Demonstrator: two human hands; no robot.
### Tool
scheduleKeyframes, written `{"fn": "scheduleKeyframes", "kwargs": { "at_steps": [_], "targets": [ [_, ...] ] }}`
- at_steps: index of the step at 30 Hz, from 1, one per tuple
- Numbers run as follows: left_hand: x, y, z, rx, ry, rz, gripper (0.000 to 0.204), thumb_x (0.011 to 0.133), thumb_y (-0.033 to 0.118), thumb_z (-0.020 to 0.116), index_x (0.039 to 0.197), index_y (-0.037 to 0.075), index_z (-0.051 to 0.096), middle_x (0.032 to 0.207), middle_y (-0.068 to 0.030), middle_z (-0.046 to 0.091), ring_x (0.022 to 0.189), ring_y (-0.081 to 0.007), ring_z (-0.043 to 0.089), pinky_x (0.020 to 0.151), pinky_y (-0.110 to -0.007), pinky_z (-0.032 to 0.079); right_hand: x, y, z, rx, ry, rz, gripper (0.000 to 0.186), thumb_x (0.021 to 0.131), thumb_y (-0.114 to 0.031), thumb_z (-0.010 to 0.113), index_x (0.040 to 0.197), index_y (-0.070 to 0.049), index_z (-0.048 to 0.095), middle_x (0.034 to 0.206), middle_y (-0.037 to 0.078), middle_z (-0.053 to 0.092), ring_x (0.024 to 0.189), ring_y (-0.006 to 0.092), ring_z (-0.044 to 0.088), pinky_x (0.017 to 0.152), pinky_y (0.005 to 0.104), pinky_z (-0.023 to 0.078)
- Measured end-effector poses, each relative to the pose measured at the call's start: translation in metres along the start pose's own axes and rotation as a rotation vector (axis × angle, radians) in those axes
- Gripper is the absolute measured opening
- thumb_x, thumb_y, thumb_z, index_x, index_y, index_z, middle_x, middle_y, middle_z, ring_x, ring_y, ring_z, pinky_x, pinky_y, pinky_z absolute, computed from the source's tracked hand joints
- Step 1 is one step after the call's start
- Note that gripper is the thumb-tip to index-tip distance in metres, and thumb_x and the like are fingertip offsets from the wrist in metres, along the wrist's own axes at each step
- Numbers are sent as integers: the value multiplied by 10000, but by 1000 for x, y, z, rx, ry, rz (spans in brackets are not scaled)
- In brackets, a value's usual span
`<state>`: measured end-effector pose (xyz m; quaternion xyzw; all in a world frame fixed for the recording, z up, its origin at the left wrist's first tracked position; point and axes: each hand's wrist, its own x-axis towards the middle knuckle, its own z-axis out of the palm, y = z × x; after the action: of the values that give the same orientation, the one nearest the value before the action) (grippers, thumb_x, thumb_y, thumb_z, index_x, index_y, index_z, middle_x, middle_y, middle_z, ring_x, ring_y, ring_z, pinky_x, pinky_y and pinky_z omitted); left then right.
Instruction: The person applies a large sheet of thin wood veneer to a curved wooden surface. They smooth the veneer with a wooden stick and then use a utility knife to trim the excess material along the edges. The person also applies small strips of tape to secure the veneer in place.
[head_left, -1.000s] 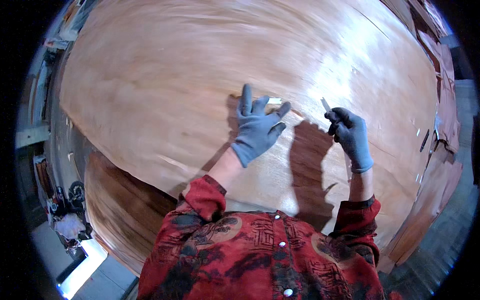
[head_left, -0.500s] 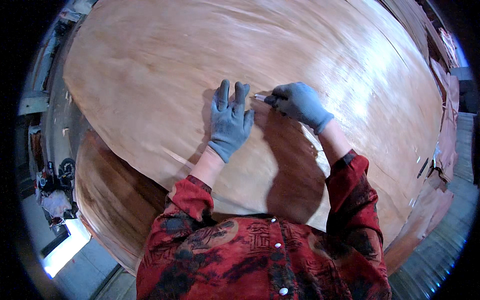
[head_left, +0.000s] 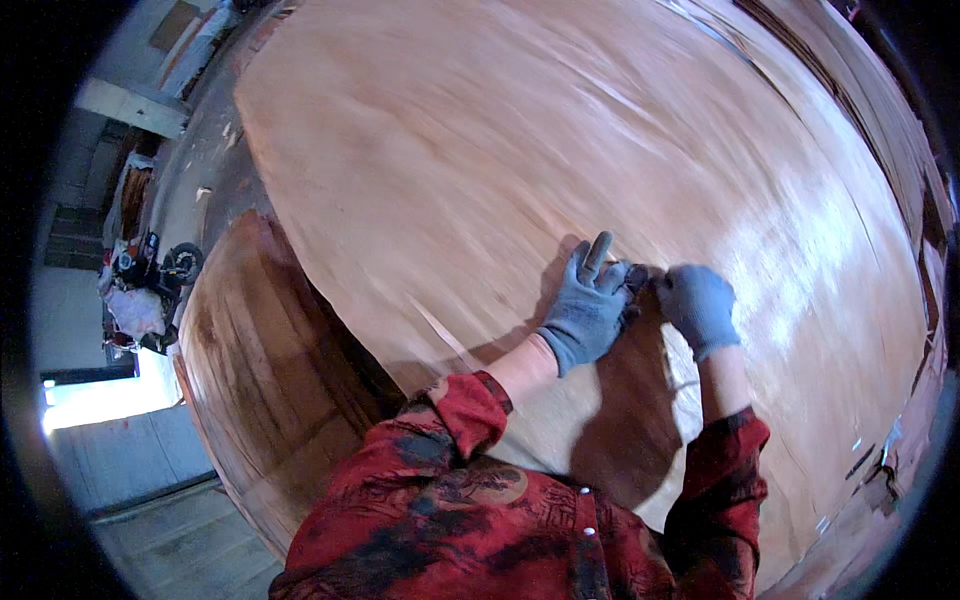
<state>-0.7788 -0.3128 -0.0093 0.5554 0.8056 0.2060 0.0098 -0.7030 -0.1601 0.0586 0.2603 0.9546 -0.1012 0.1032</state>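
Note:
A large sheet of pale brown wood veneer [head_left: 430, 150] spreads under both hands, its surface wavy and shiny toward the right. My left hand [head_left: 585, 310], in a grey glove, rests low over the sheet. One of its fingers points up while the others bend in toward my right hand. My right hand [head_left: 700, 308], gloved alike, is closed with its fingertips turned toward the left ones. Dark glove fingertips nearly meet between the hands, and whatever they grip is hidden there. Beneath them lies a dark brown patch [head_left: 630, 410], bordered on its right by a pale, ragged strip.
Darker veneer [head_left: 270, 370] lies lower at the left, beyond the sheet's edge. A slim dark object [head_left: 860, 461] is near the right edge, beside torn veneer pieces. A motorbike [head_left: 150, 285] stands on the left near a bright opening. Stacked veneer [head_left: 850, 80] lines the far right.
My view has shifted, with the hands now further right and lower in it. My left hand has closed up to the right one, its fingers bending. The thin whitish item at my right fingertips is now hidden.

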Motion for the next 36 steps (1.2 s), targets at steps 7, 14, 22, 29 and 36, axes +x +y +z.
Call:
{"fn": "scheduleKeyframes", "kwargs": {
  "at_steps": [7, 14, 22, 29, 36],
  "targets": [
    [-2, -2, 11, -82, 134, -179, 351, 797, 156, 566, 1139, 90, 520, 1166, -113, 493, 1286, -359, 275, 1049, -506, 203, -28, -17, 15, 42, 146, -110, 179, 762, -248, 574, 677, -96, 617, 656, 168, 598, 632, 356, 597, 569, 453, 464],
    [11, 5, -19, 82, 261, 62, 363, 718, 247, 597, 1068, 151, 613, 900, -100, 601, 1170, -377, 410, 982, -538, 287, -128, 40, 4, 1051, 321, 307, 164, 885, -132, 521, 825, -37, 641, 556, 46, 571, 501, 129, 558, 461, 260, 425],
    [11, -17, -13, 318, 196, 168, 314, 808, 195, 568, 1085, 46, 568, 821, -98, 618, 872, -269, 563, 998, -464, 310, -407, 164, -22, 841, 1618, 625, 199, 906, -75, 464, 1001, 31, 603, 756, 61, 607, 619, 71, 518, 540, 187, 409],
    [6, 126, 17, -184, 78, 556, 856, 755, 272, 671, 1424, 52, 184, 1444, -173, 239, 1350, -365, 162, 1090, -433, 168, -480, 110, 32, 786, 1074, 978, 175, 835, -34, 472, 907, -44, 631, 673, 2, 584, 561, 56, 522, 481, 195, 419],
    [0, 262, 74, -370, -145, 810, 911, 734, 260, 663, 1443, 119, 109, 1387, -132, 367, 1334, -387, 188, 1077, -463, 168, -395, 133, 70, 998, 805, 919, 205, 871, -190, 530, 804, -37, 649, 563, 52, 596, 464, 87, 560, 435, 244, 433]
  ]
}}
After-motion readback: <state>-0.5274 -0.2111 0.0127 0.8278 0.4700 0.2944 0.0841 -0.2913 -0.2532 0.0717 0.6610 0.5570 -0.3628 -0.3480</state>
